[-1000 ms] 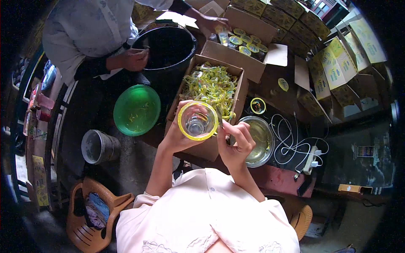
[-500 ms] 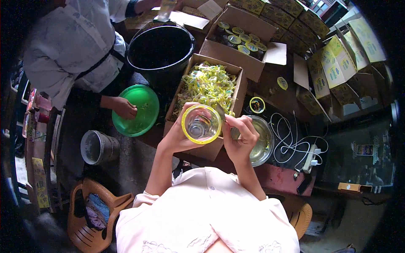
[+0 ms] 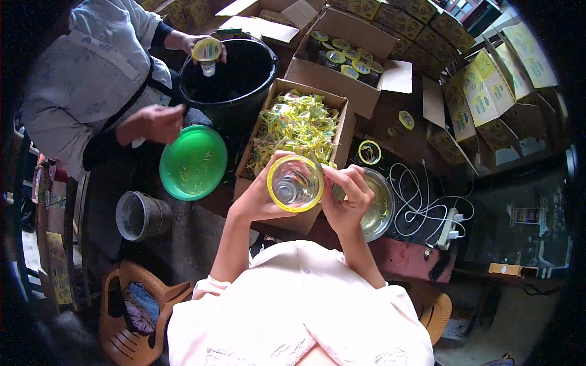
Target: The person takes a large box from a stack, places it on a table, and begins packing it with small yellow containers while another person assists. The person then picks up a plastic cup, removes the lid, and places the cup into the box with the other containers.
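My left hand is wrapped round a clear plastic cup with a yellow rim, its mouth turned up toward me. Fingers of my right hand are closed in a pinch at the cup's right rim. A thin, dark, blade-like tool shows beside the rim at those fingers; most of it is hidden. Beyond the cup stands an open cardboard box heaped with yellow-green trimmings. A clear bowl lies behind my right hand, partly covered by it.
At the upper left, a co-worker's hand holds a yellow-lidded cup over a black bucket. A green basin, grey bucket, carton of lidded cups, white cable and power strip surround me.
My hands and the cup have shifted slightly right and down. The co-worker's near hand has lifted out of the green basin, and their other hand has brought a lidded cup over the black bucket.
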Available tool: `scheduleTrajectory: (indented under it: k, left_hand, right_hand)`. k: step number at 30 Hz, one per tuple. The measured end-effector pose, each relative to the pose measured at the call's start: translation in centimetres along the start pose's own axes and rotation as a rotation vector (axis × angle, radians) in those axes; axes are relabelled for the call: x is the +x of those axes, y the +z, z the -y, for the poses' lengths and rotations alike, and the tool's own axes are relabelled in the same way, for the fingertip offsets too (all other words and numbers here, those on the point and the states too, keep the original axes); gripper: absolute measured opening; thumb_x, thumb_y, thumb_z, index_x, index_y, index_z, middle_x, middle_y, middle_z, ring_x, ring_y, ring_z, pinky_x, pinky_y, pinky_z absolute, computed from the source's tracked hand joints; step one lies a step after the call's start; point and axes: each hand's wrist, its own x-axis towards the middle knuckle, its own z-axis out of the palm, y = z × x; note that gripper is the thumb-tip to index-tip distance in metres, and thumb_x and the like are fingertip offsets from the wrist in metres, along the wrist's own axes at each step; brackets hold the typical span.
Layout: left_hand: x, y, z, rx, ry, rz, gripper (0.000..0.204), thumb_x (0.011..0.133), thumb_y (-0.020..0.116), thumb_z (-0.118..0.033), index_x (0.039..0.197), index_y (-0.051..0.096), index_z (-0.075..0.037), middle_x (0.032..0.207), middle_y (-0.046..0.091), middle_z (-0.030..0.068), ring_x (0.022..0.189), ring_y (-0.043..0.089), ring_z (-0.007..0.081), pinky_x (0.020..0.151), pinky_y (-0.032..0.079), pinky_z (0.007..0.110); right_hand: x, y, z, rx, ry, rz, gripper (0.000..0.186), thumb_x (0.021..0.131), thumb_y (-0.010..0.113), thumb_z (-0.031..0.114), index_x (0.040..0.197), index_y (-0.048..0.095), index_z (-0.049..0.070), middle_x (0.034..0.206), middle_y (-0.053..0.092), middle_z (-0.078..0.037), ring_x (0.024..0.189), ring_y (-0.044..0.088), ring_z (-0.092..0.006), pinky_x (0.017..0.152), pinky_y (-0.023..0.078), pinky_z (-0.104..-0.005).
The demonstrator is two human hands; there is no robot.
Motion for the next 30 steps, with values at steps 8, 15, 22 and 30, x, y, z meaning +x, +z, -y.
scheduleTrajectory:
  k: [8,15,22,30]
  left_hand:
    - [0.7,0.2,0.3,-0.09,0.03,-0.074,0.075,0.058,0.073,-0.006,0.119,0.029,-0.006,0.103,0.048,0.0067,0.096,0.048,0.0142,0.084,0.039,0.028]
    - [0.7,0.2,1.2,-0.161,0.029,-0.162,0.07,0.06,0.071,-0.006,0.118,0.032,-0.005,0.108,0.045,0.0075,0.099,0.047,0.0139,0.086,0.038,0.028]
    - [0.6,-0.1,1.7,0.163,0.035,-0.129,0.07,0.059,0.07,-0.006,0.118,0.033,-0.005,0.108,0.046,0.0073,0.101,0.046,0.0159,0.086,0.039,0.028]
    - [0.2,0.7,0.8,-0.049,-0.019,-0.139,0.075,0.052,0.078,-0.007,0.11,0.03,-0.009,0.097,0.049,0.0059,0.089,0.053,0.0122,0.077,0.044,0.025]
  right_hand:
    - [0.0,-0.3,-0.8,0.057,0.176,-0.07,0.02,0.065,0.065,-0.003,0.082,0.063,0.005,0.062,0.057,-0.004,0.057,0.053,-0.015,0.057,0.04,-0.0254]
    - [-0.3,-0.7,-1.4,0.031,0.171,-0.09,0.017,0.066,0.065,0.0,0.082,0.063,0.006,0.064,0.058,-0.003,0.057,0.053,-0.0136,0.06,0.037,-0.0246]
    - [-0.3,-1.2,-1.5,-0.103,0.084,-0.064,0.019,0.066,0.066,0.002,0.083,0.064,0.01,0.063,0.056,-0.001,0.058,0.05,-0.0134,0.064,0.033,-0.0261]
    - [-0.3,-1.1,-1.1,0.01,0.141,-0.049,0.019,0.065,0.066,0.002,0.082,0.065,0.011,0.061,0.053,0.0,0.056,0.048,-0.0126,0.063,0.031,-0.0256]
